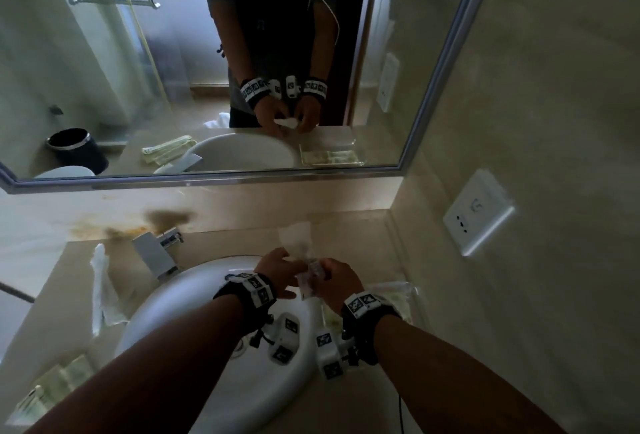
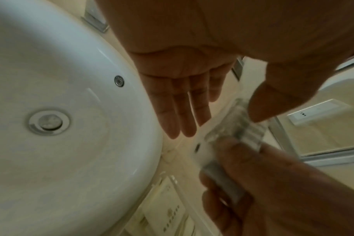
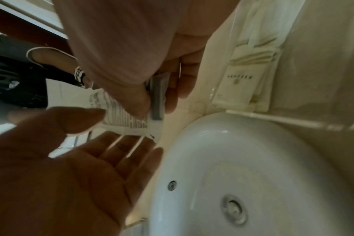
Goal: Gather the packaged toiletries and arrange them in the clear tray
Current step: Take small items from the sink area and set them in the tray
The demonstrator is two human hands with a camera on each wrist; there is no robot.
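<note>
Looks partly done: right of the white basin [image 1: 207, 295], a few packets [image 3: 240, 89] already in the clear tray [image 3: 289, 121] — other packets [image 1: 55, 385] left on the counter [image 1: 225, 246], near left. Pinched in the right hand [image 1: 341, 281] over the basin's far rim, a clear-wrapped packet [image 1: 310, 271] — touched by the thumb of the left hand [image 1: 277, 271], fingers straight.

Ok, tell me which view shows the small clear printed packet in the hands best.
Right wrist: the small clear printed packet sits mid-frame with its print lines visible, pinched by the right hand. The left wrist view shows it blurred; the head view shows it tiny and partly hidden by fingers.
</note>
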